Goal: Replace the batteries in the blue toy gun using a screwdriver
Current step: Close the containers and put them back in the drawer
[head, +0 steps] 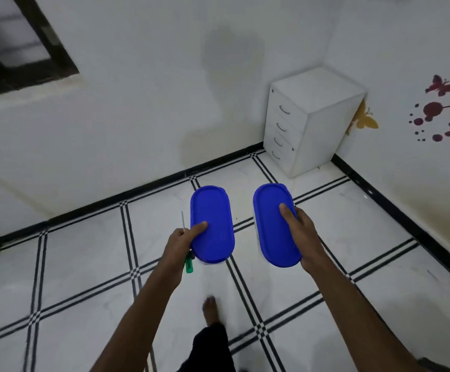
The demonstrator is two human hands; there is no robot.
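Fingers of both hands curled around blue-lidded containers, thumbs on top of the lids, the other fingers hidden beneath. Left hand [182, 241] grips the left container [212, 224] at its near left edge, thumb lying across the lid; the same hand also holds a screwdriver [187, 244] against its palm, thin metal shaft pointing away past the lid's left side, green handle sticking out below the hand. Right hand [300, 229] grips the right container [275, 224] along its right edge, thumb pressed on the lid near its middle. Both containers held level above the floor, side by side, apart.

Blue toy gun: not visible; whether it sits inside a container cannot be told, lids are opaque.

Surroundings, largest first. White walls [138, 103] meet in a corner at upper right, black skirting along the base. Floor [353, 237] of white tiles with double black lines crossing in small checkered squares. Dark-framed opening [22, 41] at upper left. White drawer unit [307, 122] with four curved handles stands in the corner, touching the right wall. Butterfly stickers [444, 108], dark red and one yellow, on the right wall. Bare foot [211, 310] of the person on the floor, low centre, dark trouser leg below it.
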